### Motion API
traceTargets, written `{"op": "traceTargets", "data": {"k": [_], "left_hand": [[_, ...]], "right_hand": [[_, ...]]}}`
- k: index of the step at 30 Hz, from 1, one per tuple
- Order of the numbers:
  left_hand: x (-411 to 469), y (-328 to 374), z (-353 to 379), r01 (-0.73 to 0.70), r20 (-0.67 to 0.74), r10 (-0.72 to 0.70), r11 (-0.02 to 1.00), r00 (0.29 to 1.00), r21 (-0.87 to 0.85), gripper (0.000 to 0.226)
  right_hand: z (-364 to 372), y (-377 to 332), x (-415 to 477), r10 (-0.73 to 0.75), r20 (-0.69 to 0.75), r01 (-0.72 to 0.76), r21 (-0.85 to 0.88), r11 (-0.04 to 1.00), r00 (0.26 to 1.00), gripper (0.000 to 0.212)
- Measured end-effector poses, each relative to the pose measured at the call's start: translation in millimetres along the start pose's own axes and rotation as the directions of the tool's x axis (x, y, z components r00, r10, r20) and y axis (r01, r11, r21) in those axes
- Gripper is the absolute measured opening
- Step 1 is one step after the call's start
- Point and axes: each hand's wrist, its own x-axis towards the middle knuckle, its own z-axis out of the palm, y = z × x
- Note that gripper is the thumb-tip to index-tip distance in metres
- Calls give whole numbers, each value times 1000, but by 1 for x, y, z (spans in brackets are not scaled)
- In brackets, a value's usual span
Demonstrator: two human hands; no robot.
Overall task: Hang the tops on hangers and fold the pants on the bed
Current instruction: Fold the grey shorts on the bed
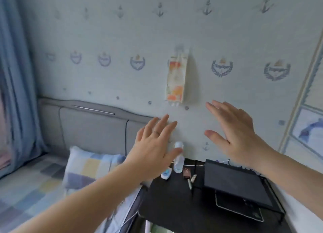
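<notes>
Bed [26, 185] lies at your lower left, covered in a checked sheet of blue, grey and yellow squares, with a pillow [87, 170] in the same check propped at its head against a grey padded headboard [90, 128]. Your left hand [153, 150] is raised above the pillow's right edge, fingers straight and spread, holding nothing; a thin ring [155, 132] sits on one finger. Its thumb crosses in front of a clear plastic bottle [179, 163] (whether it touches the bottle, you cannot tell from this angle). Your right hand [239, 136] is also raised, apart from the left, fingers straight and loosely fanned, back toward you, gripping nothing. The bottle stands upright at the back of a black side table [166, 197] just beside the bed. Near the bottle's foot lie a small white and blue gadget [166, 175], a small brown item [186, 173] and a pen [190, 183]. To their right a black slanted stand [236, 183] covers a flat dark device [244, 208]. On the pale wall [122, 31], printed with anchors and crests, a narrow orange and white pouch [177, 75] hangs above your hands. A blue curtain [19, 75] falls along the far left, beside the headboard.
</notes>
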Motion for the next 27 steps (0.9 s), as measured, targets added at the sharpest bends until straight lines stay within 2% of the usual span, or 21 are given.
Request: {"op": "traceTargets", "data": {"k": [3,6,9,13,16,20,24,27], "left_hand": [[-67,-66,8,192,59,-190,981,980,-24,76],[-132,-123,22,379,113,-374,925,921,-29,77],[-193,-169,43,542,159,-532,840,831,-22,73],[-261,-222,82,732,238,-706,681,667,-30,67],[-290,-267,115,819,293,-781,574,551,-10,79],[-301,-325,163,909,375,-843,416,386,-2,86],[-303,-376,214,959,463,-857,278,224,51,64],[-304,-412,254,969,544,-827,229,140,99,62]], "right_hand": [[73,-60,15,-141,95,134,73,988,986,75],[142,-111,27,-238,187,211,155,965,953,75],[215,-151,38,-328,262,272,227,935,908,75],[322,-196,60,-402,362,286,333,899,841,74],[410,-217,79,-413,460,247,379,892,786,70],[522,-227,108,-340,639,107,374,921,690,71],[613,-227,135,-224,791,-20,286,958,569,70],[675,-221,152,-175,862,-92,246,965,476,67]]}}
